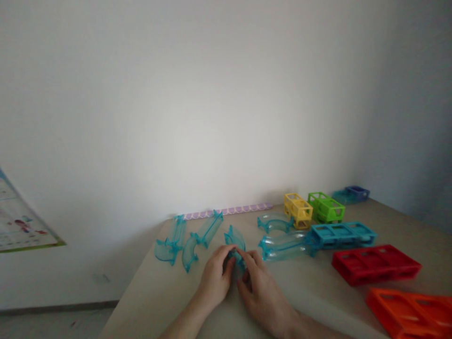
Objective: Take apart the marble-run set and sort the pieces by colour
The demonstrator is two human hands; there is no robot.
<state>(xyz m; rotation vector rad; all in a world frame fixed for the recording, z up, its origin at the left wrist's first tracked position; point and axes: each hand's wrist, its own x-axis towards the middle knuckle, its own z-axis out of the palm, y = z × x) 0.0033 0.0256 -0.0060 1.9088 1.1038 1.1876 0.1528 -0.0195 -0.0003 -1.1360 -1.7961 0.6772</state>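
At the front middle of the table, both my hands have their fingers closed around a small translucent teal track piece point(240, 260). My left hand point(216, 274) grips it from the left, thumb and forefinger bent over it. From the other side my right hand point(260, 285) pinches it with its fingertips. Much of the piece is hidden by fingers. Directly behind lies a curved teal track piece point(236, 237); I cannot tell whether it is joined to the held one. Left of my hands are a curved piece point(189, 252) and a straight piece point(210, 229).
To the right stand frame blocks: yellow point(298, 210), green point(325, 207), teal point(343, 235), red point(376, 264) and orange point(413, 313). Wide teal track pieces point(286, 246) touch the teal block. A purple patterned strip point(243, 209) runs along the wall point(226, 103).
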